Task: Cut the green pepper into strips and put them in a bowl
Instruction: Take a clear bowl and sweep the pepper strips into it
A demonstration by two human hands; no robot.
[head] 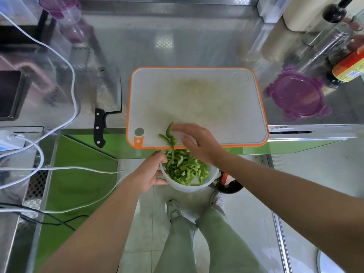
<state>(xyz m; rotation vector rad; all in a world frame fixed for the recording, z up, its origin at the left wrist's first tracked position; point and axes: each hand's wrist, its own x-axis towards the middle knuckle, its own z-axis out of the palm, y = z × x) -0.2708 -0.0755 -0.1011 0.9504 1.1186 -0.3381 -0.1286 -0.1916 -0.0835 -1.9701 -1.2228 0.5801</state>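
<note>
A white bowl (204, 184) full of green pepper strips (185, 168) hangs just below the counter's front edge. My left hand (149, 174) grips its left rim, thumb inside the bowl. On the near edge of the white, orange-rimmed cutting board (197, 99) lie a few last pepper strips (169, 134). My right hand (199, 142) rests flat beside them with straight fingers touching the strips, partly over the bowl. A cleaver (107, 103) with a black handle lies on the steel counter to the left of the board.
A purple container lid (297, 95) lies right of the board, with bottles (346, 62) behind it. White cables (59, 95) loop over the left counter. A dark bin (226, 186) stands on the floor by my feet.
</note>
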